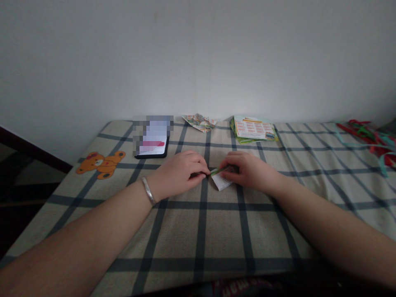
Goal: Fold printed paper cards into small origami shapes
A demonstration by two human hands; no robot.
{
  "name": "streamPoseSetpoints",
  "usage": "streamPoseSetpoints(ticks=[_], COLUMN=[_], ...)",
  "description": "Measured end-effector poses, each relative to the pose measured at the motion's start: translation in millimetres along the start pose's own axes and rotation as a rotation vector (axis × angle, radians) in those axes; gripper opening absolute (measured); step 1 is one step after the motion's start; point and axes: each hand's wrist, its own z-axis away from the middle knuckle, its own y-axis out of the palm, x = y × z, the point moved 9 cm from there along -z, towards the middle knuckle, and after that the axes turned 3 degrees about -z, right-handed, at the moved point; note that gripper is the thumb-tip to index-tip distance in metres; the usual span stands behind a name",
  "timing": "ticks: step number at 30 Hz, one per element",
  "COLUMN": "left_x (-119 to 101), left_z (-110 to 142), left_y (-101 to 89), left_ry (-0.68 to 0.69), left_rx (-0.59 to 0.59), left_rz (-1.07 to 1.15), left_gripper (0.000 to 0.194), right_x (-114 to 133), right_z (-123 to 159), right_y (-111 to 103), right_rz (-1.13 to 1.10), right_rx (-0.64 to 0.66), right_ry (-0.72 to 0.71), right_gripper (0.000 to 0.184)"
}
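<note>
A small folded piece of printed paper (222, 182), white with a green edge, is between my hands just over the checked cloth. My right hand (247, 170) is closed on it, thumb in front and fingers curled behind. With thumb and fingertips pinched together, my left hand (188, 171) meets the paper's left corner; the exact grip there is small and dim. A silver bangle (148, 191) circles my left wrist. The paper's right part is hidden by my right fingers.
Toward the wall lie a phone (153, 138) with a lit screen, a crumpled printed paper (201, 122) and a stack of printed leaflets (255, 128). An orange bear cutout (101, 165) lies at left. Red and green ribbons (368, 138) are at far right on the checked tablecloth (222, 235).
</note>
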Motion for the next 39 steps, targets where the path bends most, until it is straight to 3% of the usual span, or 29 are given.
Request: streamPoseSetpoints(ticks=[5,11,39], left_x=[0,5,2], left_z=[-2,0,3], left_y=[3.3,4.5,12.8], left_ry=[-0.041,-0.255,-0.346], left_rx=[0.003,-0.073,-0.094], left_rz=[0.009,-0.028,-0.011], left_gripper=[0.014,0.01,0.013], right_x=[3,4,11], right_z=[-1,-2,-3], right_y=[-1,-1,-3], right_rz=[0.036,0.096,0.164], right_rx=[-0.044,-0.069,-0.12], right_ry=[-0.036,-0.031,-0.052], right_gripper=[0.01,0.008,0.005])
